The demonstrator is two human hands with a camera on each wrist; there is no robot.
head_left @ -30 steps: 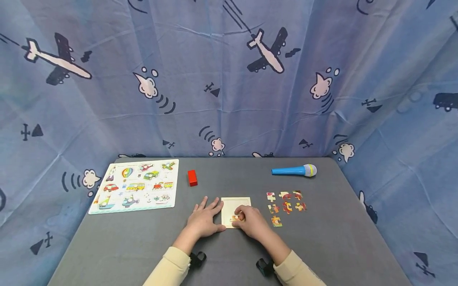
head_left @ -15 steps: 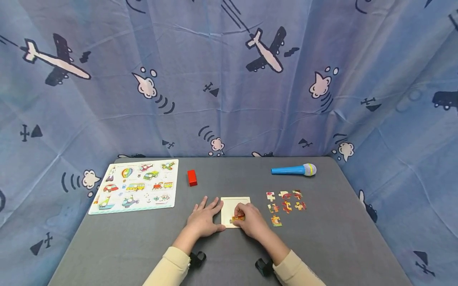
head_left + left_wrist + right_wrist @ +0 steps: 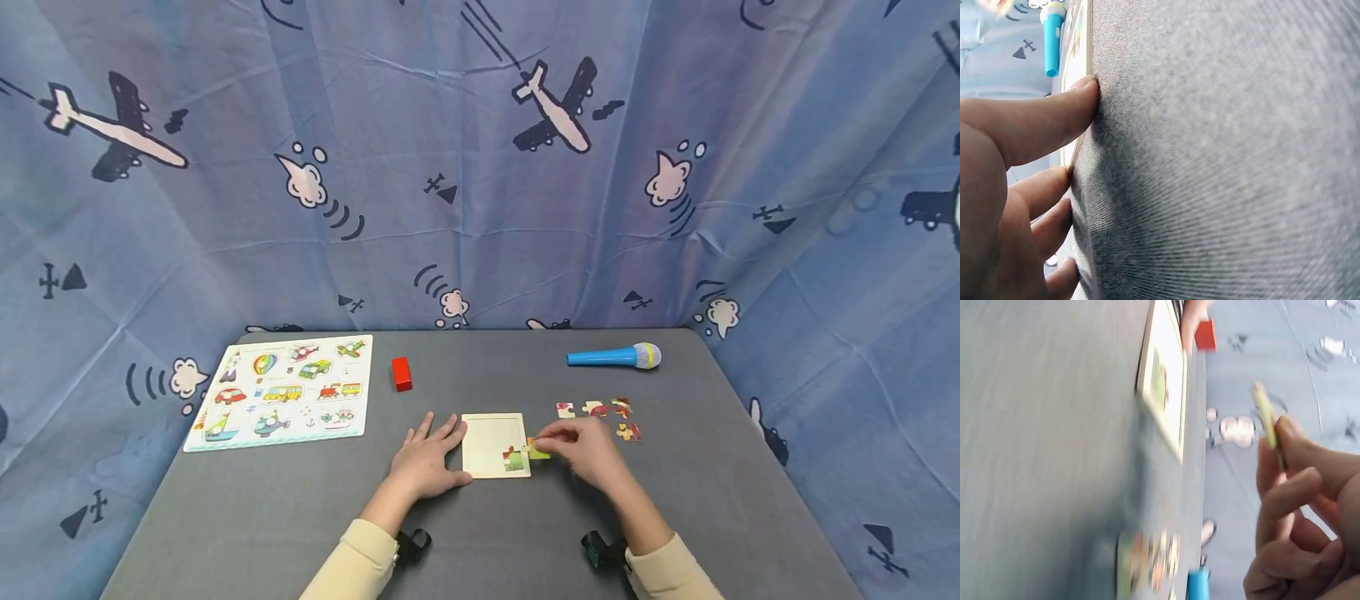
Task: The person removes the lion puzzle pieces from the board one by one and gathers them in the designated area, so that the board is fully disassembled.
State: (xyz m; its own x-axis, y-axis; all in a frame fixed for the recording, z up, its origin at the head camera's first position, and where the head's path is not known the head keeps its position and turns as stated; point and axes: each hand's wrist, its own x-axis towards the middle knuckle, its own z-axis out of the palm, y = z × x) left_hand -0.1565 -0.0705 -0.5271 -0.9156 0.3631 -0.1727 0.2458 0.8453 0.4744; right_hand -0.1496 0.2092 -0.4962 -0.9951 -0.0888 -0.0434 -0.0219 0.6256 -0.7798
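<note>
My right hand (image 3: 588, 450) pinches a green and orange jigsaw piece (image 3: 538, 450) between thumb and fingers, at the right edge of a square wooden puzzle tray (image 3: 483, 433). From the right wrist view, that piece (image 3: 1265, 412) is seen edge-on, raised above the table. Another jigsaw piece (image 3: 513, 458), green with red, lies in the tray's near right corner. My left hand (image 3: 427, 462) rests spread on the table, thumb and index fingertip at the tray's left edge. In the left wrist view its thumb (image 3: 1054, 115) touches the tray's side.
Several loose jigsaw pieces (image 3: 622, 407) lie right of the tray, some hidden behind my right hand. A blue toy microphone (image 3: 611, 357) is at the back right. Toward the back left are a red block (image 3: 402, 374) and a white vehicle picture board (image 3: 292, 421). A printed curtain (image 3: 480, 167) hangs behind.
My right hand has left the tray and moved right. The piece it had there now lies in the near right corner, and the hand holds another. My left hand stays put.
</note>
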